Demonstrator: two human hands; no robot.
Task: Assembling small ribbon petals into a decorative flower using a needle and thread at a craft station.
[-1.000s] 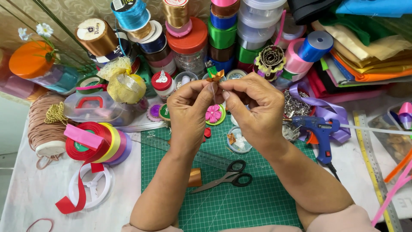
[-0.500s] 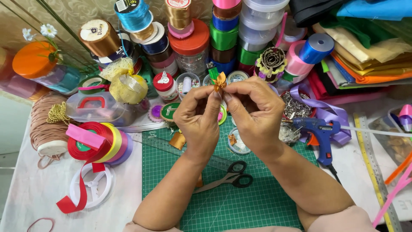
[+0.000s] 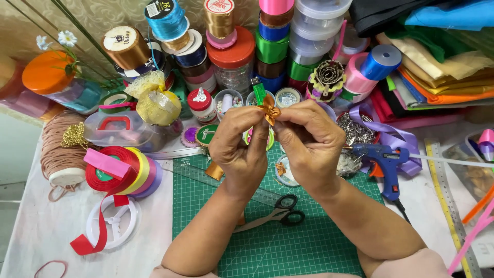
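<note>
My left hand point(image 3: 237, 146) and my right hand point(image 3: 307, 139) meet above the green cutting mat point(image 3: 278, 242), fingertips pinched together on a small orange ribbon flower point(image 3: 269, 109). The flower sticks up above the fingers, its petals folded and pointed. Black-handled scissors point(image 3: 280, 215) lie on the mat between my forearms. A clear ruler point(image 3: 193, 173) runs diagonally under my left wrist, with a bit of orange ribbon point(image 3: 213, 170) beside it.
A blue glue gun point(image 3: 383, 159) rests at the mat's right edge. Stacked ribbon spools point(image 3: 123, 175) and a white reel point(image 3: 113, 221) lie left. Many spools and jars point(image 3: 231, 51) crowd the back; folded fabrics point(image 3: 437, 67) pile at the right. A metal ruler point(image 3: 450, 195) lies far right.
Both hands have lowered slightly and shifted right while working the orange flower; its petals now show more fully above my fingertips. The pink flower behind my hands is now hidden.
</note>
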